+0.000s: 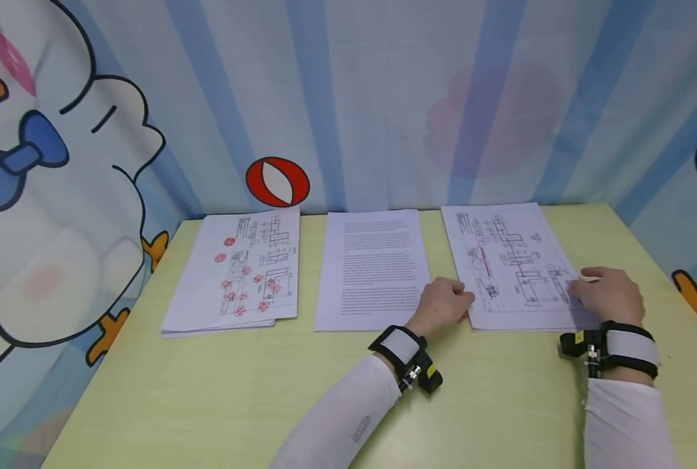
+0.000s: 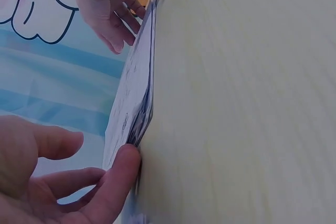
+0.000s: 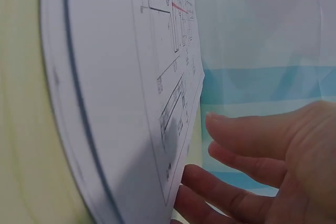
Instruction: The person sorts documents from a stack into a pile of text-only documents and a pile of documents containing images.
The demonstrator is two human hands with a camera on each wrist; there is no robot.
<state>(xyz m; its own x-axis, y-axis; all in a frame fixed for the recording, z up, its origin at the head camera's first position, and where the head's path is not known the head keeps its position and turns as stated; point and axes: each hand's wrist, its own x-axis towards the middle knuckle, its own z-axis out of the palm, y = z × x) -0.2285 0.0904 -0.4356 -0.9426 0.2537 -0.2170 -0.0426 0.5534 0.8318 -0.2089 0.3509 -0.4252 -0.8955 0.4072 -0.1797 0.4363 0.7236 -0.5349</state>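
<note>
A stack of sheets printed with technical drawings (image 1: pixel 509 267) lies at the right of the table, a red line on its top sheet. At its left edge is my left hand (image 1: pixel 442 303); in the left wrist view a fingertip (image 2: pixel 127 158) touches the edge of the sheets, with the thumb held apart. My right hand (image 1: pixel 612 296) is at the opposite edge. In the right wrist view its lower fingers (image 3: pixel 226 190) meet the paper's side, and the thumb stays off the sheet. The layered edges of the stack (image 3: pixel 68 93) show there.
A stack of text pages (image 1: pixel 378 273) lies in the middle of the table (image 1: pixel 225 397). Left of it is another stack of drawings (image 1: pixel 202 286) with red stamps, its lower sheets sticking out unevenly. A striped cartoon curtain (image 1: pixel 384 98) hangs behind the table.
</note>
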